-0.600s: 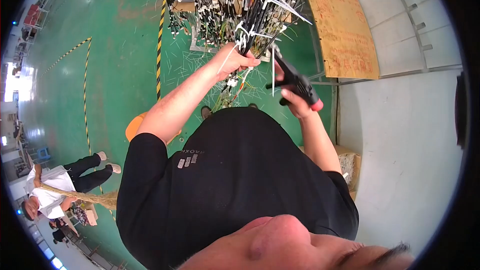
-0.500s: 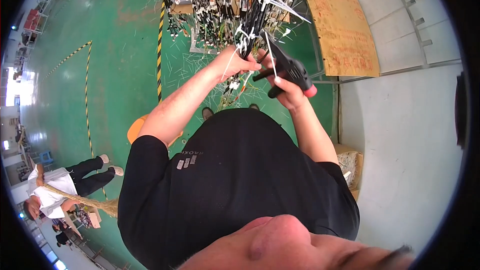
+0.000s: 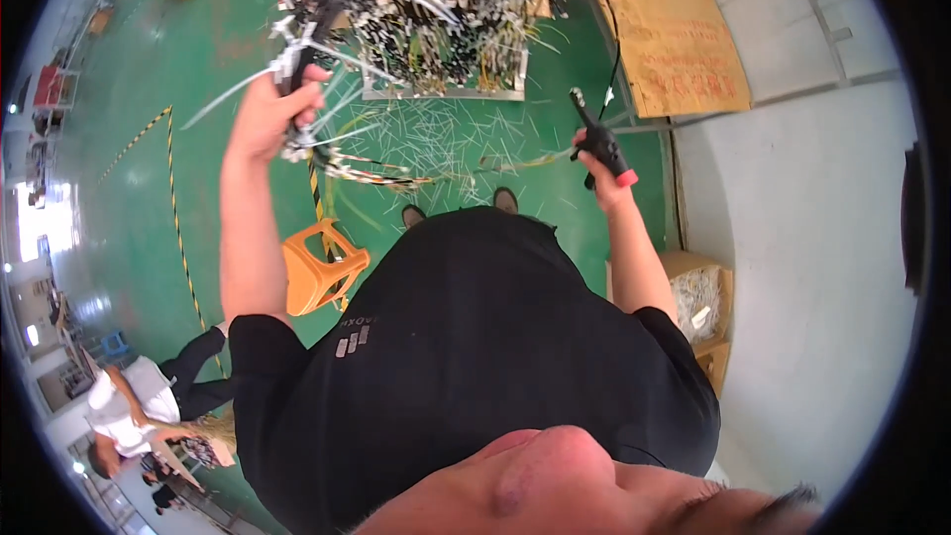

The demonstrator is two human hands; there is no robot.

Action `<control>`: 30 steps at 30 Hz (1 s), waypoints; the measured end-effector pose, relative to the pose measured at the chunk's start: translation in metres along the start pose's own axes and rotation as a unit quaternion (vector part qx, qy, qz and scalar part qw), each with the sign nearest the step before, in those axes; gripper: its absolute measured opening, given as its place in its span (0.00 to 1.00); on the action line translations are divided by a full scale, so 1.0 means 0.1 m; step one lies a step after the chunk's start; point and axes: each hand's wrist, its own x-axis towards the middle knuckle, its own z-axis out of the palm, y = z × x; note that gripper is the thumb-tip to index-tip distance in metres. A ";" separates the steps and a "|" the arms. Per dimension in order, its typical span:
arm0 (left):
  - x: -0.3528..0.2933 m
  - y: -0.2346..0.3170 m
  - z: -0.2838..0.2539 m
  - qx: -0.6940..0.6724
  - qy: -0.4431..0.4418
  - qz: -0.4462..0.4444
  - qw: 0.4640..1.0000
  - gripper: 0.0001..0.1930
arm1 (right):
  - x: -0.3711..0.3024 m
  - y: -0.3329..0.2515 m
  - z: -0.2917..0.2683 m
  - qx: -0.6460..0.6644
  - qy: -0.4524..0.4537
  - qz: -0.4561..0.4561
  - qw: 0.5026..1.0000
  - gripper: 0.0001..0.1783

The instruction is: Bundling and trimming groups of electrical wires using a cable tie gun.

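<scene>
The bundle (image 3: 315,32) of black cables and white ties passes through the left grip (image 3: 265,121), whose fingers and thumb are clenched around it. Most of the bundle rises above the grip; white ties (image 3: 230,99) splay outward on either side just there, and thin coloured wires (image 3: 371,174) emerge below, trailing to the right. The right grip (image 3: 602,176) is closed about the black tool (image 3: 600,146), nose upward and slightly leftward, red end toward the lower right. Tool and bundle stand well apart. How far the tool's trigger is squeezed cannot be told.

Edges and room: between the two grips spreads the green floor (image 3: 451,139), strewn with pale clippings. Beyond it hang more cables (image 3: 446,35), bounded on the near side by a grey metal frame (image 3: 446,95). On the right, the lower edge of a tan board (image 3: 679,30) lies near the tool, with the pale wall (image 3: 812,218) farther out. An orange stool (image 3: 349,266) stands beside the left forearm; a box (image 3: 726,299) of scraps lies beside the right.
</scene>
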 end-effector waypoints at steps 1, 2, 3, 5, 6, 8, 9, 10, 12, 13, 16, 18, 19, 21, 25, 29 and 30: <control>-0.03 0.00 -0.08 0.008 -0.006 0.018 1.000 0.13 | 0.04 0.02 -0.11 0.015 0.008 -0.004 1.000 0.23; -0.06 0.03 -0.13 0.023 -0.009 0.013 1.000 0.14 | 0.06 -0.01 -0.19 0.030 0.018 -0.009 0.999 0.23; -0.09 0.08 -0.14 0.039 -0.005 0.008 0.999 0.14 | 0.07 -0.04 -0.25 0.034 0.032 -0.003 0.999 0.25; -0.06 0.10 -0.15 0.048 -0.012 0.006 0.999 0.14 | 0.10 -0.11 -0.36 0.012 0.067 -0.017 0.998 0.26; -0.05 0.09 -0.18 0.061 -0.002 0.011 0.998 0.15 | 0.16 -0.08 -0.45 -0.049 0.081 -0.021 0.995 0.26; 0.02 0.07 -0.25 0.078 0.009 0.016 0.997 0.16 | 0.20 0.03 -0.65 -0.085 0.134 -0.038 0.987 0.26; 0.01 0.06 -0.28 0.083 0.018 0.021 0.996 0.18 | 0.21 0.00 -0.70 -0.079 0.140 -0.040 0.986 0.25; 0.00 0.05 -0.29 0.072 0.009 0.030 0.997 0.19 | 0.22 -0.02 -0.72 -0.078 0.139 -0.041 0.986 0.25; -0.07 0.06 -0.28 0.052 -0.014 0.040 0.998 0.20 | 0.25 -0.09 -0.69 -0.104 0.122 -0.050 0.986 0.25; -0.08 0.12 -0.24 0.055 -0.023 0.032 0.998 0.20 | 0.24 -0.06 -0.67 -0.122 0.114 -0.059 0.984 0.25; -0.11 0.18 -0.10 -0.027 -0.065 -0.019 0.997 0.19 | 0.13 -0.06 -0.50 -0.145 0.068 -0.068 0.985 0.26; -0.06 0.13 0.02 -0.081 -0.113 -0.032 0.990 0.17 | 0.06 0.18 -0.47 -0.153 0.038 -0.072 0.985 0.29; -0.04 0.10 0.07 -0.103 -0.141 -0.025 0.984 0.15 | 0.06 0.25 -0.42 -0.160 0.026 -0.109 0.981 0.31; -0.10 -0.01 0.17 -0.148 -0.147 -0.033 0.977 0.14 | -0.10 0.17 -0.11 -0.133 0.022 -0.092 0.987 0.37; -0.03 -0.04 0.46 -0.205 -0.127 0.016 0.970 0.10 | 0.00 -0.09 0.16 -0.074 -0.008 0.045 0.996 0.33; 0.00 -0.09 0.72 -0.250 -0.102 0.035 0.962 0.09 | 0.22 -0.98 0.48 0.039 -0.066 -0.047 0.996 0.24; 0.00 -0.07 0.78 -0.258 -0.089 0.050 0.961 0.10 | 0.29 -1.23 0.54 0.026 -0.077 -0.081 0.993 0.24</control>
